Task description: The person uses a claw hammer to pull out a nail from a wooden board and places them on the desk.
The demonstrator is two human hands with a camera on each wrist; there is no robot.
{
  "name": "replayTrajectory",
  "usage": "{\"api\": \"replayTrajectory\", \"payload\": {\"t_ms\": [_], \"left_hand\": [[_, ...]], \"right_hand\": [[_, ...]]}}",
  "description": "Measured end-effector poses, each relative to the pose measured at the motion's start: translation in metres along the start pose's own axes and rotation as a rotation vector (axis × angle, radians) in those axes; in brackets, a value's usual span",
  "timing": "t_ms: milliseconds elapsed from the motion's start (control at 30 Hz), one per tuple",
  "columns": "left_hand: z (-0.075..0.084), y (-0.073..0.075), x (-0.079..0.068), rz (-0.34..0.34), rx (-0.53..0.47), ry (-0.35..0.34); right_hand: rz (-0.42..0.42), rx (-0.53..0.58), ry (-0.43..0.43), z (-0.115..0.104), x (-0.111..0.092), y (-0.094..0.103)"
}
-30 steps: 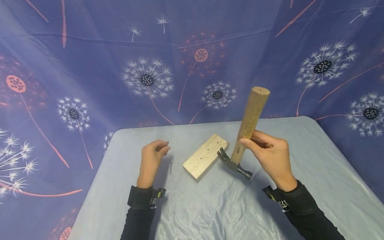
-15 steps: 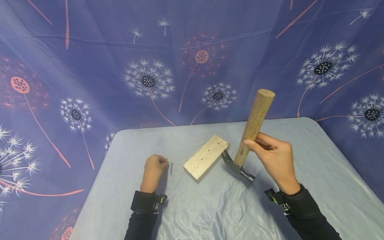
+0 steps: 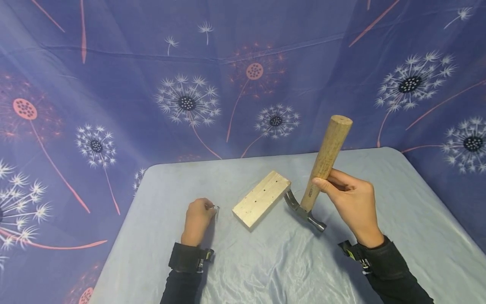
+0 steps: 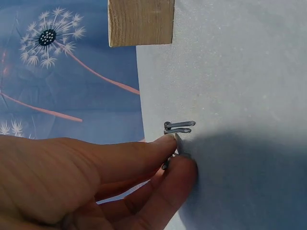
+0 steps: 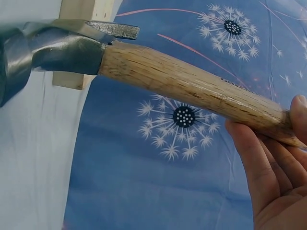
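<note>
My left hand (image 3: 197, 221) is low over the table, left of the wooden block (image 3: 261, 198). In the left wrist view its thumb and index finger pinch a nail (image 4: 165, 166), mostly hidden by the fingertips. Two loose nails (image 4: 181, 124) lie side by side on the cloth, right at the thumb tip. My right hand (image 3: 353, 207) grips a claw hammer (image 3: 325, 158) by its wooden handle, between thumb and fingers. The hammer hangs head down, handle end up and tilted right, its claw overlapping the block's right end in the head view. Several small dark holes mark the block's top.
A pale blue satiny cloth (image 3: 243, 270) covers the table and wrinkles near the front. Behind the table hangs a blue dandelion-print curtain (image 3: 235, 84). Dark sleeves with black wrist straps (image 3: 186, 256) cover both forearms.
My left hand has come down and slightly right, bringing its nail beside the loose ones on the cloth. My right hand and the hammer have drifted a little right and down.
</note>
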State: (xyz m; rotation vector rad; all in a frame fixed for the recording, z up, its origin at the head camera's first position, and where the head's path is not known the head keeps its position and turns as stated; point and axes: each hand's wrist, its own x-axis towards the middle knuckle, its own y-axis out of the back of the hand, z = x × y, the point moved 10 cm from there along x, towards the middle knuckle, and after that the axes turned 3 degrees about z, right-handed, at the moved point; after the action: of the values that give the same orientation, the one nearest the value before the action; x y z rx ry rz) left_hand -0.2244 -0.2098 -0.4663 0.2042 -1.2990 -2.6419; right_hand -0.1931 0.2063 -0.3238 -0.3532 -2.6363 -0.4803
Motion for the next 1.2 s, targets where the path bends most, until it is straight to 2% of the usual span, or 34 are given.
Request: {"api": "replayTrajectory", "payload": {"t_ms": [233,400,533,667,800,933,1067,1200], "left_hand": [[0.002,-0.005,-0.002,-0.032,0.018,0.005],[0.008,-0.001,-0.005,-0.023,0.036,-0.025],[0.016,0.004,-0.007,-0.007,0.071,-0.043],[0.033,0.01,-0.007,0.031,0.071,-0.096],[0.061,0.015,-0.008,0.063,-0.007,-0.216],[0.101,0.014,-0.015,0.064,-0.102,-0.403],[0.141,0.001,-0.027,-0.003,-0.134,-0.568],[0.174,-0.012,-0.044,-0.126,-0.205,-0.695]], "right_hand": [[0.002,-0.005,-0.036,0.006,-0.003,0.002],[0.004,0.004,-0.063,0.011,-0.005,0.003],[0.002,0.012,-0.051,0.01,-0.004,0.004],[-0.019,-0.011,-0.007,0.004,-0.003,0.001],[-0.049,-0.004,0.049,-0.004,-0.005,-0.006],[-0.078,0.043,0.117,-0.016,-0.006,-0.016],[-0.104,0.087,0.171,-0.028,-0.009,-0.027],[-0.125,0.109,0.21,-0.037,-0.011,-0.035]]}}
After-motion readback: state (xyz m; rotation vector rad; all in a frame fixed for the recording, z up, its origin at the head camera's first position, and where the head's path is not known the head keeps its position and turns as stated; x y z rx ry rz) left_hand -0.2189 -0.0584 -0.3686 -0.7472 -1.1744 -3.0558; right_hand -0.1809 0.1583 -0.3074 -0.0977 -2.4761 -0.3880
